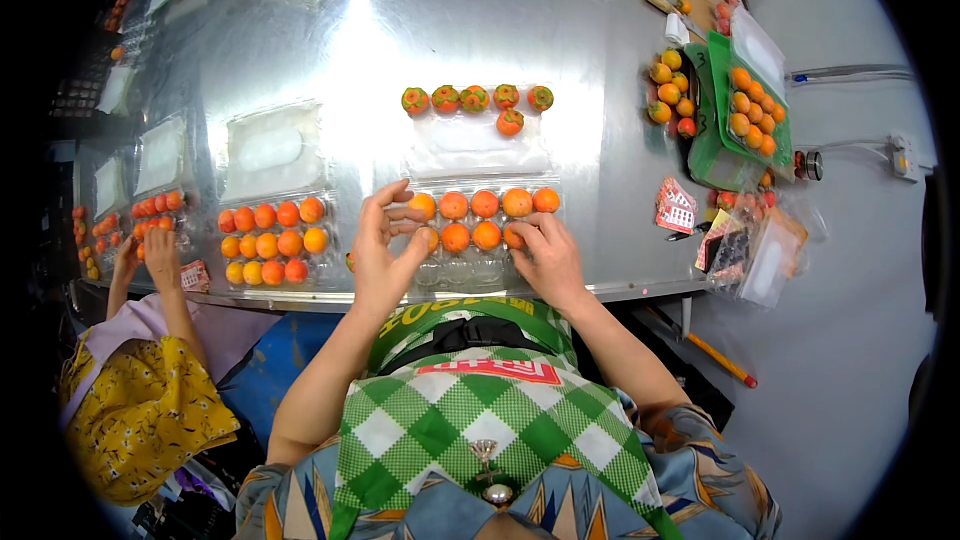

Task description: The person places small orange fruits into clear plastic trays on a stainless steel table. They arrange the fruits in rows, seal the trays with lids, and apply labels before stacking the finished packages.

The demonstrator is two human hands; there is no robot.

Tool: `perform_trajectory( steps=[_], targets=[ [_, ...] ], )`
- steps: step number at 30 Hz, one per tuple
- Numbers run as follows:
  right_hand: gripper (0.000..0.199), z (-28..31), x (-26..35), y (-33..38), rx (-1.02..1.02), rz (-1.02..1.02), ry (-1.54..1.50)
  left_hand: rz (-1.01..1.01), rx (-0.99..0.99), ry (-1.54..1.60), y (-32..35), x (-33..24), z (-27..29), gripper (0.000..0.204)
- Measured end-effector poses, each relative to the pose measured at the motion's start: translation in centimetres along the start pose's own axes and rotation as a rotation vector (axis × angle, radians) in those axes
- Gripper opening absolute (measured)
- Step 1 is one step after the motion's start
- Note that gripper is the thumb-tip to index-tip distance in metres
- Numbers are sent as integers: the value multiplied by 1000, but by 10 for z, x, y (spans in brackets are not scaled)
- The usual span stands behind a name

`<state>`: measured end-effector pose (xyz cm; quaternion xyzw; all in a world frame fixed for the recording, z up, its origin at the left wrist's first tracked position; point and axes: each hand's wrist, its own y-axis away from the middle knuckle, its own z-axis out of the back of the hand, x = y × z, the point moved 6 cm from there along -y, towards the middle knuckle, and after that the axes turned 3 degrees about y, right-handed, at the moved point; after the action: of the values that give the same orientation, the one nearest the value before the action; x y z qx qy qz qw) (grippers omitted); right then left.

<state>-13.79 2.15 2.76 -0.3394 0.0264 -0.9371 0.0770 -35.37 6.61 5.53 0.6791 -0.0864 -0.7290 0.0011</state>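
In front of me a clear plastic clamshell tray [463, 274] lies open on the metal table, its lid [480, 148] folded back away from me. Two rows of orange persimmons [485, 203] sit in it; the row of cups nearest me holds none. At the tray's left end my left hand [385, 245] is open, fingers spread, with the thumb beside the end persimmon of the nearer row. My right hand [546, 255] curls its fingers over the right-end persimmon [514, 237] of that row. Several persimmons with green caps [474, 98] lie along the lid's far edge.
To the left stands a filled persimmon tray [265, 244] with its lid open. Farther left, a co-worker's hands [155, 245] are at another tray. On the right are a green crate [718, 130] with packed fruit, a red-and-white card [676, 205] and plastic bags [765, 260].
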Motion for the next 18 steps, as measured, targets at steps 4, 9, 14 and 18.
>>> perform_trajectory(
  steps=[4,9,14,18],
  targets=[
    [25,9,-10,-26,-21,-33,-83,-37,-41,-201,-43,10,10,48],
    [34,15,-15,-101,-172,-54,-44,-295,-29,-678,-113,20,-2,48],
    [42,-19,-45,-131,-114,-102,208,-369,-62,-870,-145,44,-14,48],
    [41,-27,-53,-130,-40,-223,23,-374,-60,-945,-147,53,-16,46]
  ],
)
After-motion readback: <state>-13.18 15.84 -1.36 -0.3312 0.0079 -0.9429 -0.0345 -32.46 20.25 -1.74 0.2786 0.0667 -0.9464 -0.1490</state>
